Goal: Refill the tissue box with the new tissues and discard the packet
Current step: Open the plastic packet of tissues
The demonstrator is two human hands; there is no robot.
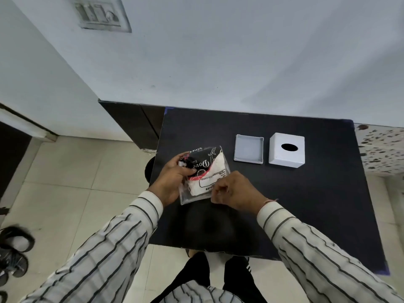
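A clear plastic tissue packet (207, 171) with black, red and white print holds white tissues and is lifted above the left part of the black table (306, 204). My left hand (175, 180) grips its left side. My right hand (234, 189) pinches its lower right edge. The white tissue box cover (286, 150), with a dark oval slot on top, stands at the back right of the table. Its shallow grey base tray (249, 149) lies open-side up just left of it.
The table stands against a pale wall (240, 62). Beige floor tiles (76, 182) spread to the left, with shoes (13, 254) at the far left edge. A speckled surface (382, 149) adjoins the table on the right. A dark cabinet (135, 125) is behind left.
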